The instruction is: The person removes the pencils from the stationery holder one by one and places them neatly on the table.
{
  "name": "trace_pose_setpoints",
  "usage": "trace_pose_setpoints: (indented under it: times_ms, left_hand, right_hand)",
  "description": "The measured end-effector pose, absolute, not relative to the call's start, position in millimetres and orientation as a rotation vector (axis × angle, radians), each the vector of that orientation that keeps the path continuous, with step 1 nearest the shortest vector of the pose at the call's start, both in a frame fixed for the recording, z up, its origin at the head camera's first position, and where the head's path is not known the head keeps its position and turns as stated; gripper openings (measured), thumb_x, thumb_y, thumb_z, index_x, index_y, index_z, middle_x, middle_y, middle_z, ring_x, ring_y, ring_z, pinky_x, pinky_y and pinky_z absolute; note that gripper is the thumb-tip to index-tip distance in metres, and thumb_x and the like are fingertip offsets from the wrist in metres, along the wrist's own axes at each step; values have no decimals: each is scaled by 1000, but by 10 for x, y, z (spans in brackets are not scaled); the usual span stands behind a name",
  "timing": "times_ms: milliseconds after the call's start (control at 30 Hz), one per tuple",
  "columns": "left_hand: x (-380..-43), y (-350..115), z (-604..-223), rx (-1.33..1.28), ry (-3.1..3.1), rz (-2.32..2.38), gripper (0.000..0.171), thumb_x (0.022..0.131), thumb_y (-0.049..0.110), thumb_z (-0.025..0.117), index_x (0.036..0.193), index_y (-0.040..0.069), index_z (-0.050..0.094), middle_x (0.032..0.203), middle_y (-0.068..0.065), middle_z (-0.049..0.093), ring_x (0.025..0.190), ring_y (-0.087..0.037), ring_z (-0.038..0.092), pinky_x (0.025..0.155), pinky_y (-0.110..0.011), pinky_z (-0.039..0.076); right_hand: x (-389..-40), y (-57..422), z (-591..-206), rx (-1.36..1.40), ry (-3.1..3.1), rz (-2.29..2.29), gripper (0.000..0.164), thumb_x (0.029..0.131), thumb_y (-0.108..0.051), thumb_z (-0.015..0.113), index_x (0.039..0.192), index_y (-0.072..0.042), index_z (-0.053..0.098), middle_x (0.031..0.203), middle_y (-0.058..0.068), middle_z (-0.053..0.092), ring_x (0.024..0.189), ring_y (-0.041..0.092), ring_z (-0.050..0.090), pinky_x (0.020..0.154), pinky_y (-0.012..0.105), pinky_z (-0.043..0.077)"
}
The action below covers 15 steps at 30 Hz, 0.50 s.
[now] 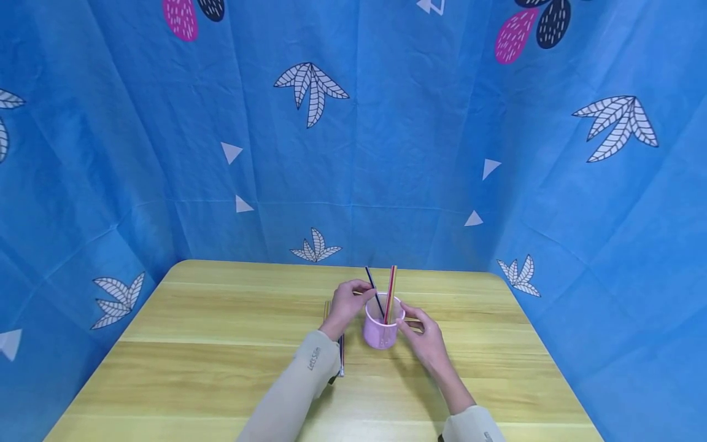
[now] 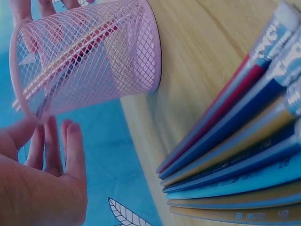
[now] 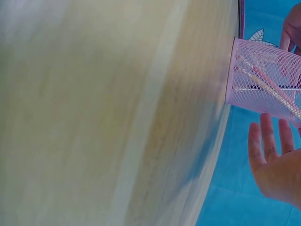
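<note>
A pink mesh pencil holder (image 1: 380, 334) stands upright on the table with several pencils in it, red and yellow ones (image 1: 391, 288) among them. At its left rim my left hand (image 1: 347, 305) pinches a dark blue pencil (image 1: 370, 276), which slants down inside the holder. On the opposite side my right hand (image 1: 428, 341) holds the holder near its rim between thumb and forefinger; in the right wrist view its other fingers (image 3: 268, 141) are spread apart from the mesh. Beside the holder, partly under my left forearm, lies a row of loose pencils (image 2: 235, 136) with silvery ends.
The wooden table (image 1: 221, 344) has its far edge against a blue patterned cloth (image 1: 353, 153), which also hangs at both sides. The loose pencils lie side by side left of the holder.
</note>
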<state>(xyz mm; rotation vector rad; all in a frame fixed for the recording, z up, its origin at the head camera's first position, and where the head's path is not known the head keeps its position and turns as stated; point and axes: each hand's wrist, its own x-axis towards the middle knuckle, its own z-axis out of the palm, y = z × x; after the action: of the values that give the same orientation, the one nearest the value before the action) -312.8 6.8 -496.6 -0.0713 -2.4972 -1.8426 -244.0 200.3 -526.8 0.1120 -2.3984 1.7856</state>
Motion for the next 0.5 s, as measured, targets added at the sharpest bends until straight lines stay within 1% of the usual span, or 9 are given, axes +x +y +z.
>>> trace_pose_setpoints:
  times_ms: [100, 167, 300, 400, 500]
  left_hand:
    - [-3131, 79, -4957, -76, -2491, -1834, 16, 93, 18, 77, 106, 9, 77, 104, -7, 75, 94, -19, 69, 82, -30, 63]
    - [-3130, 80, -4951, -96, -2481, -1821, 15, 93, 16, 76, 106, 7, 76, 104, -8, 75, 93, -20, 69, 80, -30, 63]
    - [-3113, 73, -4933, -124, -2452, -1818, 14, 95, 13, 74, 106, 5, 73, 104, -10, 75, 94, -21, 69, 82, -32, 63]
    - [-3105, 65, -4924, -131, -2431, -1830, 12, 96, 12, 72, 107, 6, 72, 105, -9, 74, 96, -20, 68, 84, -32, 63]
    - [-3107, 56, -4926, -141, -2408, -1849, 11, 97, 11, 71, 106, 6, 71, 104, -9, 74, 95, -20, 68, 83, -32, 64]
  right_hand:
    - [-2438, 2003, -5271, 115, -2396, 1775, 46, 98, -13, 71, 141, -5, 60, 137, 21, 63, 120, 38, 66, 103, 35, 59]
    - [-2440, 1999, -5283, 128, -2396, 1759, 46, 98, -13, 71, 141, -4, 60, 136, 22, 64, 118, 39, 66, 102, 37, 60]
    - [-2445, 1996, -5298, 135, -2403, 1749, 47, 98, -12, 71, 141, -2, 59, 136, 22, 64, 118, 40, 66, 101, 35, 60]
    - [-2447, 1997, -5291, 105, -2405, 1765, 46, 98, -13, 72, 141, -5, 60, 137, 20, 64, 119, 38, 66, 101, 34, 60]
    - [-2448, 2001, -5283, 90, -2403, 1770, 44, 98, -13, 72, 140, -7, 62, 137, 18, 64, 119, 37, 66, 101, 33, 60]
